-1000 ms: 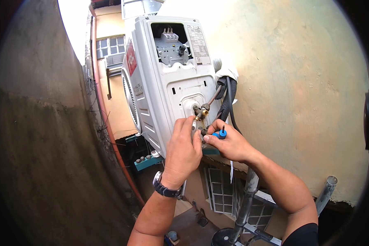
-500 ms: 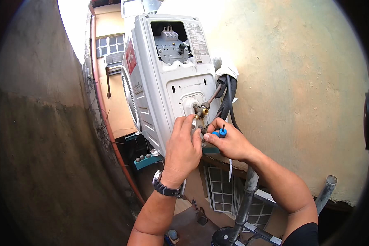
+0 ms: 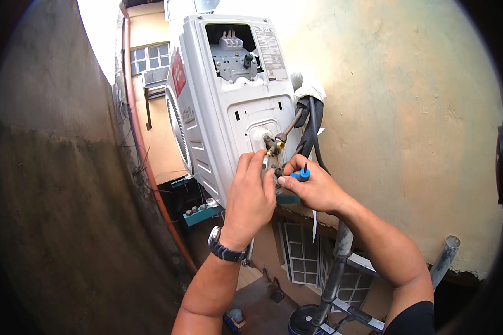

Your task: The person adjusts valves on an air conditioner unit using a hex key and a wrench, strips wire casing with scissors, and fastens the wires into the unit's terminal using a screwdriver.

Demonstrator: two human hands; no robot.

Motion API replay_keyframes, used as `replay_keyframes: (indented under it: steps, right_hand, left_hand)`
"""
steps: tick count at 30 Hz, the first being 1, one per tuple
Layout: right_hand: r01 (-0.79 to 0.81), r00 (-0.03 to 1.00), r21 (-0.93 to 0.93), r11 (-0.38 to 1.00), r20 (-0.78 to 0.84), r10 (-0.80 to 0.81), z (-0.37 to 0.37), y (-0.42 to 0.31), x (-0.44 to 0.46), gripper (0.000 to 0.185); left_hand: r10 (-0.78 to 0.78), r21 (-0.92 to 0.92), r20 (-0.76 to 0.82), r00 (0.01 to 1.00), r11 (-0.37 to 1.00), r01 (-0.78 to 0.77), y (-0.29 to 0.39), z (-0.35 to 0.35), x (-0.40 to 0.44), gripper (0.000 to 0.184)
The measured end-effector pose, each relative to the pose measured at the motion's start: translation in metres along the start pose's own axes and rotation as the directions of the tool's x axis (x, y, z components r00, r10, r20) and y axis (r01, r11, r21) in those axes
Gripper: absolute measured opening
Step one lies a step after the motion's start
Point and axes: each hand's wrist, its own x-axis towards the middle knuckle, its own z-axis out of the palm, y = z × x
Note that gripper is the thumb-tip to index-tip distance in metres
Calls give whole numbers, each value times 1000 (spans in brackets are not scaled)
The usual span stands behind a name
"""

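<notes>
A white outdoor air-conditioning unit (image 3: 218, 111) has an open wiring compartment near its top. Brass valve fittings (image 3: 276, 145) stick out of its lower side panel. My left hand (image 3: 251, 195), with a watch (image 3: 227, 252) on the wrist, reaches up just below the upper valve, its fingertips close to the metal parts; what they hold, if anything, is hidden. In my right hand (image 3: 318, 187), thumb and fingers pinch a blue-handled tool (image 3: 302, 175) beside the lower valve (image 3: 278, 171). A dark rod shows at the tool's blue end.
Black-wrapped pipes (image 3: 310, 123) run down right of the unit. A rough wall (image 3: 408, 123) rises on the right, a dark wall (image 3: 56, 184) on the left. Metal scaffold tubing (image 3: 338, 268) and a black round lid (image 3: 304, 319) are below. Teal brackets (image 3: 202, 214) support the unit.
The unit sits slightly higher in view. Both hands remain at the valves in nearly the same pose, with the blue tool still in my right hand.
</notes>
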Motion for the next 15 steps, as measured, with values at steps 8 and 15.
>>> replay_keyframes:
  steps: [8,15]
  right_hand:
    - [-26,999,-18,1000,22,26,-2,1,-1,40]
    - [154,988,-408,900,49,-147,-15,-2,-34,39]
  left_hand:
    - [-34,-86,-59,998,996,29,-1,-32,-49,36]
    - [-669,-308,505,546,450,838,-54,-22,-297,39]
